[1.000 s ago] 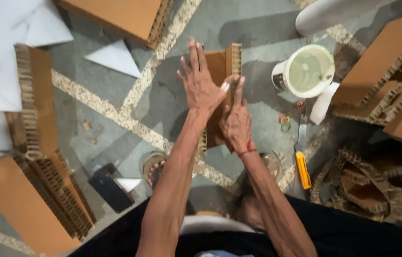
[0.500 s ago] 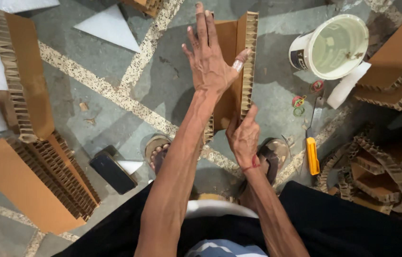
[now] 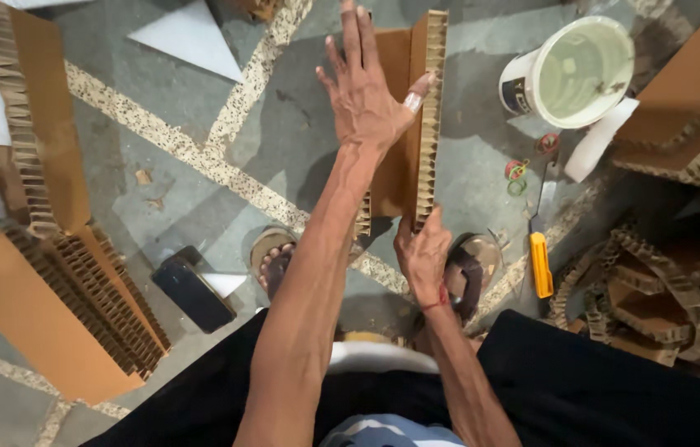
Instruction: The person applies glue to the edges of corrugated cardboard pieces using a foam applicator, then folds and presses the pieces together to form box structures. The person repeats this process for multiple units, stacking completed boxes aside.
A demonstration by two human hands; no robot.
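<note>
Gripping the near end of the honeycomb cardboard panel (image 3: 406, 124), the right hand (image 3: 423, 252) closes around it between the sandalled feet. Farther out, the left hand (image 3: 365, 91) lies open, flat on its brown face. Panel stands on edge on the floor, apparently being pressed; white bucket (image 3: 572, 73) and yellow knife (image 3: 540, 263) lie unused beside.

We find a small floor-level workshop for cardboard goods. Work is done on the grey stone floor with speckled inlaid strips (image 3: 201, 157), not at a counter. Brown honeycomb-core cardboard slabs (image 3: 43, 124) lie stacked at left, with cut corrugated offcuts (image 3: 656, 281) heaped at right. A white plastic bucket of pale liquid (image 3: 573, 70), a yellow-handled utility knife (image 3: 540, 257) and white paper sheets (image 3: 188, 37) sit on the floor.
</note>
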